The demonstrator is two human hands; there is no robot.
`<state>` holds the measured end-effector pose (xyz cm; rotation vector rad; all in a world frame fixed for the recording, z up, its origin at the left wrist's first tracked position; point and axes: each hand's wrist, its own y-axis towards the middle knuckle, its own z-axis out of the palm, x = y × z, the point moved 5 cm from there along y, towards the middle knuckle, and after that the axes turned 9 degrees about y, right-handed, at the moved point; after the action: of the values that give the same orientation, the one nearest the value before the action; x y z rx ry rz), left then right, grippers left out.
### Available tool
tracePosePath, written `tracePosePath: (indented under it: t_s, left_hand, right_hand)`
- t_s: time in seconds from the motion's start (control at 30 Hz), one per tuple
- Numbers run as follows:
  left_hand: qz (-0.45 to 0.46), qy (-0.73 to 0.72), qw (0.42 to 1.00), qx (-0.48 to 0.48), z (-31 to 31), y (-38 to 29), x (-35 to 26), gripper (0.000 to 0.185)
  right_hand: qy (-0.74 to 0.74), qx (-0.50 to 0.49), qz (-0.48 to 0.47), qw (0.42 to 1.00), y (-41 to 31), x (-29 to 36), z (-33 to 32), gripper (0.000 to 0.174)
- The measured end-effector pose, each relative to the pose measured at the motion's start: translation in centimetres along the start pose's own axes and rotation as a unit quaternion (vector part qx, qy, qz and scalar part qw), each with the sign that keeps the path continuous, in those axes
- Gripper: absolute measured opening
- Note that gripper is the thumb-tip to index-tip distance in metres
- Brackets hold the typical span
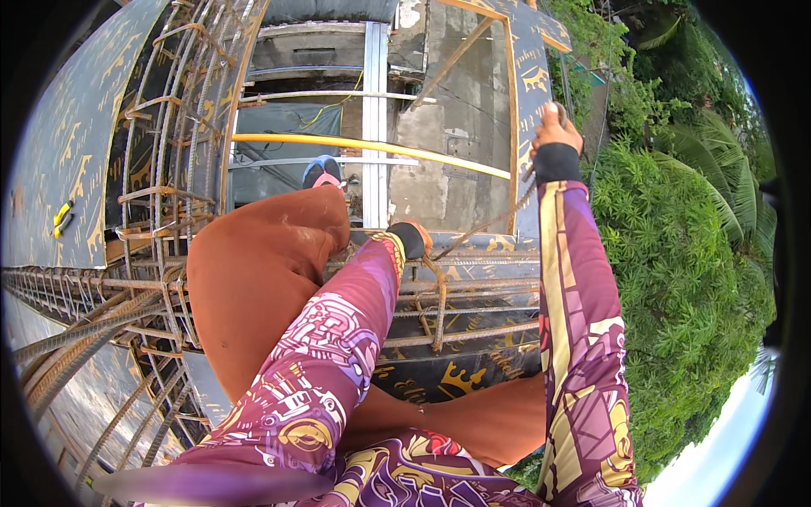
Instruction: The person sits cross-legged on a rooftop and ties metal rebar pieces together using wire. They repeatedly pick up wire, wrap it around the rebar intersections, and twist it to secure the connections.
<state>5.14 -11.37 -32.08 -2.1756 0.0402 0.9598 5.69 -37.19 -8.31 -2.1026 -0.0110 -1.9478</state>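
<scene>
My right hand [556, 136] is closed around a thin rusty steel bar [485, 223], out beyond the edge of the black formwork plywood [533, 82]. From that fist the bar slopes down to the rebar cage of a beam [469, 285], ending close to my left hand [423, 236]. My left hand is low over the cage, beside a bent rusty stirrup [441, 304]. Its cuff and forearm hide most of the fingers, so its grip does not show. The stirrup hangs around the long ribbed bars.
An opening framed in timber shows a concrete floor [437, 158] far below, crossed by a yellow pipe [374, 146] and metal channels [375, 76]. More rebar cages [165, 127] run at left. Yellow-handled pliers [63, 218] lie on plywood. Trees [684, 241] stand beyond the right edge.
</scene>
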Motion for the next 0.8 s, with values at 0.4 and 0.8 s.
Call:
tracePosePath:
  t_s: [0.4,0.8]
  left_hand:
    - [0.108,0.002,0.992,-0.059,2.5,1.4,1.6,0.035]
    - [-0.124,-0.378,0.915,-0.064,0.7,-3.2,1.1,0.04]
  right_hand:
    - [-0.05,-0.186,0.262,0.946,9.0,-12.9,-10.6,0.036]
    - [0.081,0.096,0.179,0.976,6.9,-7.9,-7.4,0.034]
